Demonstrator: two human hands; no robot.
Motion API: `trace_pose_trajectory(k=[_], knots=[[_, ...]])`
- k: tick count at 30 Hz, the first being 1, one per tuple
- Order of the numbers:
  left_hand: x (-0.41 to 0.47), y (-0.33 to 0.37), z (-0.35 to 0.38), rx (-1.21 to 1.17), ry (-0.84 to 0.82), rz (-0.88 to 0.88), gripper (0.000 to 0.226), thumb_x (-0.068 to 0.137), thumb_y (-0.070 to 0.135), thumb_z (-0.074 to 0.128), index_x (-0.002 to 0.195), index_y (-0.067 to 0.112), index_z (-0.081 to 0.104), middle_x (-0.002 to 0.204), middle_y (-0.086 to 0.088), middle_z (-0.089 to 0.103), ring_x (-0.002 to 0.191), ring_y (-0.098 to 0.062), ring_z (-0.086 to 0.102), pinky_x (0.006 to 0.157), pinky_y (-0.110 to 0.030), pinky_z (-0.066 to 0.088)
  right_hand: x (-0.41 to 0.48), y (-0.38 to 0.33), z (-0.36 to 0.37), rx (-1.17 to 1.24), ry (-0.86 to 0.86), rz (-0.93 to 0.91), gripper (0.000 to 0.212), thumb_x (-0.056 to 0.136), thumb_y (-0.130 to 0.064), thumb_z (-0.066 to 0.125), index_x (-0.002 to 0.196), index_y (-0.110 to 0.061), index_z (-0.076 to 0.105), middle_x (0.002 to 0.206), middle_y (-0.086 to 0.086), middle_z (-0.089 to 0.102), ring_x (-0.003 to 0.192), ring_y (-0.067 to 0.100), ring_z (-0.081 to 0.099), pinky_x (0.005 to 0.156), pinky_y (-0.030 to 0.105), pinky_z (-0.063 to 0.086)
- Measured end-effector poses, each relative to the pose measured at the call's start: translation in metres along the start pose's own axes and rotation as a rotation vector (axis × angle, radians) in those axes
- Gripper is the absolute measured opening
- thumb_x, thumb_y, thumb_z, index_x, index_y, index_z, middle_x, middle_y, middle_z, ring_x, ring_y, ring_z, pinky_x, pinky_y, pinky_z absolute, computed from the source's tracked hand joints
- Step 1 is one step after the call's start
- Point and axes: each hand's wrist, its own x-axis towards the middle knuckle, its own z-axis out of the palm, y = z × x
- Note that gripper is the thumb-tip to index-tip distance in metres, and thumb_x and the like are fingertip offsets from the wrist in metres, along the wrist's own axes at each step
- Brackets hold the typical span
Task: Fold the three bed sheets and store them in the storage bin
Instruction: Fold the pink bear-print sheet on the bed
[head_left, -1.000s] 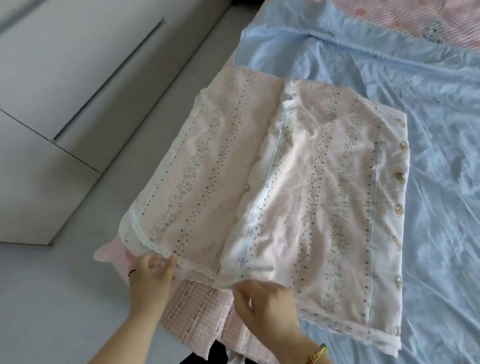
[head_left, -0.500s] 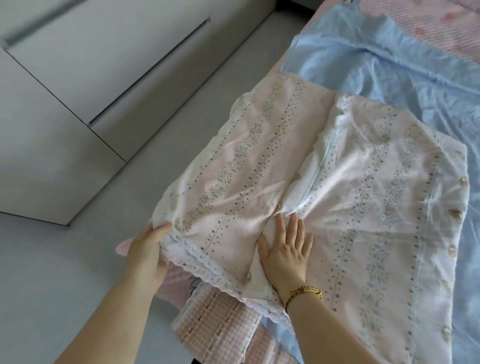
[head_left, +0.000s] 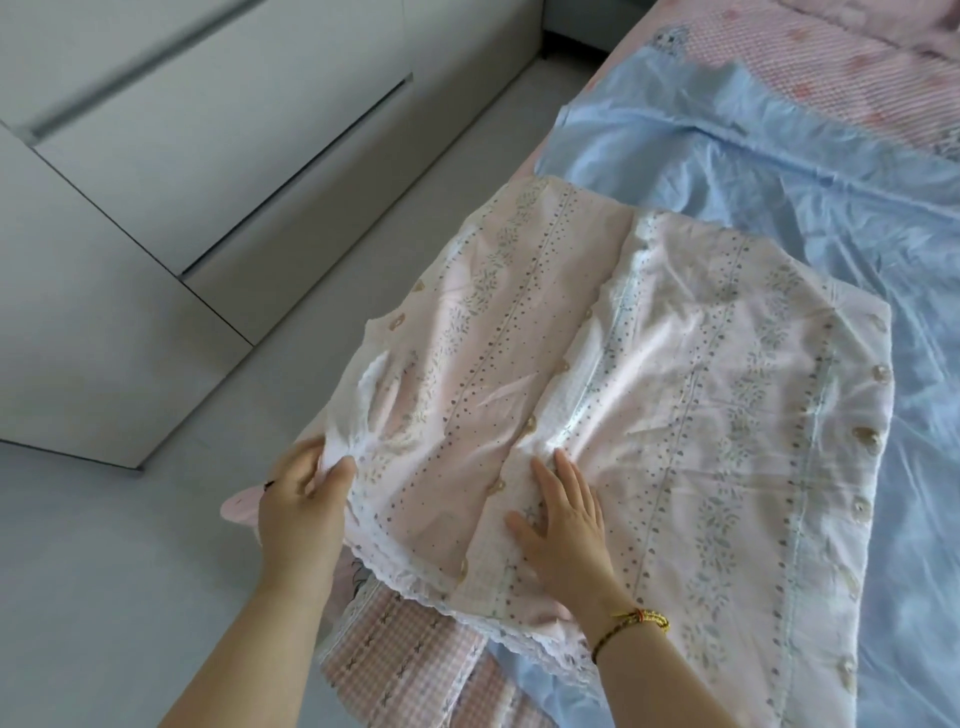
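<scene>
A pale pink floral sheet (head_left: 701, 415) with a white lace hem lies partly folded on the bed, its right layer lapped over the left one. My left hand (head_left: 306, 499) pinches the near left corner of it, bunching the cloth upward. My right hand (head_left: 561, 525) lies flat with straight fingers on the middle fold near the front edge. Under it a light blue sheet (head_left: 779, 171) is spread across the bed. No storage bin is in view.
A pink checked bedspread (head_left: 395, 654) hangs over the bed's near corner, and a pink patterned cover (head_left: 831, 62) lies at the far end. Grey floor (head_left: 104, 571) runs along the left, bounded by white wardrobe doors (head_left: 182, 156).
My left hand has gathered the near left corner and pulled it up and inward. My right hand went from gripping the front edge to pressing flat, then slid slightly nearer. The view shifted right.
</scene>
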Motion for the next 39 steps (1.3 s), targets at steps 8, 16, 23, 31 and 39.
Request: trace_pose_trajectory(k=[8, 16, 23, 31, 39], knots=[[-0.078, 0.053, 0.040, -0.047, -0.957, 0.328, 0.025, 0.077, 0.034, 0.055, 0.089, 0.054, 0.062, 0.085, 0.009, 0.067, 0.072, -0.018, 0.058, 0.067, -0.028, 0.051, -0.006, -0.008, -0.069, 1.226, 0.075, 0.209, 0.034, 0.095, -0.036, 0.037, 0.109, -0.018, 0.062, 0.105, 0.000, 0.065, 0.100, 0.016, 0.061, 0.091, 0.034, 0.050], [-0.118, -0.046, 0.120, 0.644, -1.172, 0.768, 0.026, 0.088, 0.022, 0.051, 0.112, 0.016, 0.061, 0.128, 0.006, 0.054, 0.120, -0.003, 0.032, 0.112, -0.023, 0.013, -0.022, 0.057, -0.108, 0.675, 0.229, 0.252, 0.065, 0.077, -0.041, 0.066, 0.133, -0.023, 0.039, 0.135, 0.001, 0.043, 0.119, 0.020, 0.045, 0.093, 0.032, 0.039], [-0.107, -0.040, 0.093, 0.670, -1.155, 0.538, 0.047, 0.074, 0.043, 0.043, 0.111, 0.023, 0.064, 0.111, 0.013, 0.063, 0.108, 0.002, 0.047, 0.080, -0.002, 0.025, -0.027, 0.026, -0.037, 0.042, 0.040, -0.122, 0.063, 0.084, -0.044, 0.058, 0.139, -0.023, 0.034, 0.137, -0.004, 0.038, 0.126, 0.017, 0.035, 0.104, 0.025, 0.030], [-0.037, -0.017, 0.054, 0.024, -0.341, -0.178, 0.025, 0.092, 0.009, 0.048, 0.076, 0.022, 0.061, 0.077, 0.000, 0.067, 0.074, -0.015, 0.062, 0.059, -0.015, 0.050, -0.015, 0.017, -0.039, 0.316, -0.086, 0.145, 0.042, 0.088, -0.033, 0.054, 0.127, -0.022, 0.042, 0.077, -0.011, 0.052, 0.063, 0.007, 0.049, 0.054, 0.019, 0.041], [0.095, -0.001, 0.079, 0.410, -0.217, 0.078, 0.038, 0.093, 0.019, 0.049, 0.130, 0.009, 0.048, 0.138, -0.009, 0.045, 0.126, -0.024, 0.042, 0.099, -0.030, 0.034, -0.003, -0.023, -0.028, -0.025, 0.121, -0.007, 0.062, 0.086, -0.047, 0.051, 0.138, -0.028, 0.024, 0.128, -0.010, 0.037, 0.124, 0.011, 0.037, 0.101, 0.021, 0.031]])
